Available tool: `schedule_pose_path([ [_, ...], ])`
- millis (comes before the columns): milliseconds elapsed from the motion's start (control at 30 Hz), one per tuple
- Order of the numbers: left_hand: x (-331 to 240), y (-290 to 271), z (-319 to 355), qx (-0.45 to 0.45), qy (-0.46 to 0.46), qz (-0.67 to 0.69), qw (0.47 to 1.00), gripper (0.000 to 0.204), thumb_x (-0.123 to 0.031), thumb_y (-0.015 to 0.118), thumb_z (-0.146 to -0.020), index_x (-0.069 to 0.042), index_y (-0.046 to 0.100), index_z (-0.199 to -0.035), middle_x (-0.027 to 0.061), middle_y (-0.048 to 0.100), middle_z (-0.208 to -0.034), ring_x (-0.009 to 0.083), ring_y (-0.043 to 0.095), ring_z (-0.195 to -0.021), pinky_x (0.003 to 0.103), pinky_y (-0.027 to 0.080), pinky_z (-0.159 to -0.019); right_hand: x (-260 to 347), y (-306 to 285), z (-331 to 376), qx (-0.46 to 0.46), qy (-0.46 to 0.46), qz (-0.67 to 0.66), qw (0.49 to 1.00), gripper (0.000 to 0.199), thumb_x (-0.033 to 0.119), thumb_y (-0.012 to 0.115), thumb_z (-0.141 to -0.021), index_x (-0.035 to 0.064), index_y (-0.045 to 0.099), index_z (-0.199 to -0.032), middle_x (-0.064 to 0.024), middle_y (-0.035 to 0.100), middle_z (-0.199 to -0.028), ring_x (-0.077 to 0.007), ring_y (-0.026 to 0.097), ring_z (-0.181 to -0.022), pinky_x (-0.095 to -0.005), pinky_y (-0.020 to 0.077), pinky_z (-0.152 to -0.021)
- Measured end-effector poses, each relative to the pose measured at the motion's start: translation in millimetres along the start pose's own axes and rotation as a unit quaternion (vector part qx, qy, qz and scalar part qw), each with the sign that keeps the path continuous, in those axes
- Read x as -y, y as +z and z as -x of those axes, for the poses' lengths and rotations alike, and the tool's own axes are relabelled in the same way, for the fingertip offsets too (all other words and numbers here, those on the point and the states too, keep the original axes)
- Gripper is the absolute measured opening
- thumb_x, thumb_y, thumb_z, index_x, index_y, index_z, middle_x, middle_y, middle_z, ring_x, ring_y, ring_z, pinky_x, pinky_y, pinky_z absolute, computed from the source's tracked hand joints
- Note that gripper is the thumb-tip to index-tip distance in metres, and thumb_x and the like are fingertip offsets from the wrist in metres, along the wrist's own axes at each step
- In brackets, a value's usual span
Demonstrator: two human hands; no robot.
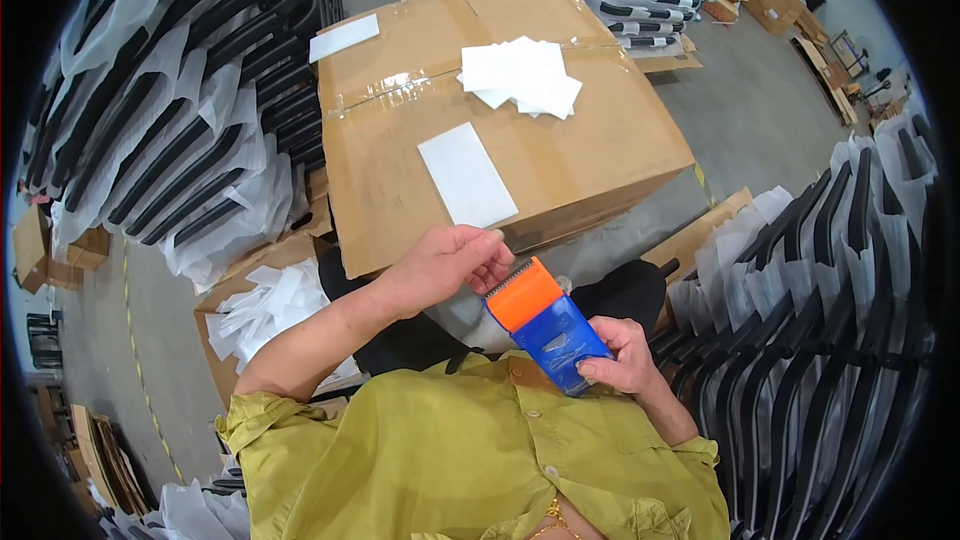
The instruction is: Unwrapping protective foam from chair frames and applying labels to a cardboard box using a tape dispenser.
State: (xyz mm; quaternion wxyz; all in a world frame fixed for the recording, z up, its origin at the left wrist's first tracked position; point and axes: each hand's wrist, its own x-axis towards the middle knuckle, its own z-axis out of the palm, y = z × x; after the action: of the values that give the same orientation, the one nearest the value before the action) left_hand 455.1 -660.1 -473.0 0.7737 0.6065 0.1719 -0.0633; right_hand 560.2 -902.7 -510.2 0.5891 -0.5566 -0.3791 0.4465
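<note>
A blue and orange tape dispenser (538,312) with a toothed metal edge is in my right hand (622,358), its thumb resting on the blue end. Right beside the toothed edge is my left hand (440,265), fingers curled together. Whether a strip of tape is pinched in those fingers is too small to tell. Just beyond my left hand, a single white rectangular sheet (467,175) lies on a big taped cardboard box (380,180). Several more white sheets (520,75) are fanned in a pile farther back on it. Another white sheet (344,37) reaches the box's far left edge.
Stacked black frames (190,90), partly wrapped in white film, rise on the left. Similar wrapped frames (800,300) stand on the right, and another stack (640,0) is behind the box. An open carton of white strips (275,305) is near my left elbow.
</note>
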Motion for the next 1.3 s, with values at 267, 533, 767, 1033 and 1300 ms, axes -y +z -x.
schedule_pose_path([
  [267, 10.3, -5.3, -3.4, -0.011, -0.002, -0.023, 1.0, 0.015, -0.008, 0.053, -0.082, 0.003, 0.053, -0.092, 0.004, 0.056, -0.078, 0.0077, 0.051, -0.068, 0.02, 0.043, -0.061, 0.9, 1.5, -1.8, 0.004, 0.022, 0.018, 1.0, 0.029, 0.015, 0.067, -0.07, -0.0044, 0.056, -0.09, -0.0026, 0.058, -0.07, -0.0043, 0.05, -0.059, -0.0192, 0.0402, -0.054],
  [533, 9.1, -0.7, -5.0, -0.061, 0.013, -0.113, 0.992, 0.01, -0.008, 0.056, -0.08, 0.002, 0.057, -0.081, 0.0023, 0.056, -0.065, 0.0067, 0.051, -0.057, 0.02, 0.043, -0.054, 0.1, 4.0, -0.8, 0.015, 0.042, 0.023, 0.999, 0.03, 0.015, 0.066, -0.071, -0.0042, 0.056, -0.092, -0.0027, 0.059, -0.073, -0.0037, 0.05, -0.063, -0.0187, 0.0414, -0.057],
  [767, -6.9, -14.6, -13.9, -0.122, 0.064, -0.165, 0.977, 0.011, -0.009, 0.057, -0.078, 0.002, 0.059, -0.077, 0.0022, 0.057, -0.063, 0.006, 0.052, -0.054, 0.019, 0.043, -0.051, -0.8, 6.8, 8.9, -0.005, 0.061, -0.023, 0.998, 0.028, 0.014, 0.064, -0.074, -0.0037, 0.055, -0.093, -0.002, 0.058, -0.076, -0.0043, 0.05, -0.065, -0.0188, 0.0411, -0.057],
  [1033, -27.7, -54.0, -42.9, -0.228, 0.186, -0.357, 0.887, 0.014, -0.013, 0.058, -0.077, 0.001, 0.06, -0.079, 0.0037, 0.058, -0.062, 0.0087, 0.052, -0.053, 0.022, 0.043, -0.052, 1.5, 23.0, 12.2, -0.06, 0.075, -0.066, 0.993, 0.026, 0.015, 0.063, -0.076, -0.0036, 0.055, -0.092, -0.0041, 0.058, -0.08, -0.006, 0.051, -0.068, -0.0199, 0.0415, -0.062],
  [1300, -22.3, -85.1, -78.0, -0.272, 0.242, -0.41, 0.836, 0.012, -0.01, 0.058, -0.075, 0.002, 0.06, -0.076, 0.0094, 0.057, -0.065, 0.0133, 0.056, -0.056, 0.025, 0.043, -0.053, 12.2, 38.0, -13.0, -0.085, 0.136, -0.108, 0.981, 0.027, 0.018, 0.06, -0.079, -0.0049, 0.057, -0.092, -0.0052, 0.06, -0.08, -0.0063, 0.053, -0.07, -0.021, 0.0435, -0.063],
])
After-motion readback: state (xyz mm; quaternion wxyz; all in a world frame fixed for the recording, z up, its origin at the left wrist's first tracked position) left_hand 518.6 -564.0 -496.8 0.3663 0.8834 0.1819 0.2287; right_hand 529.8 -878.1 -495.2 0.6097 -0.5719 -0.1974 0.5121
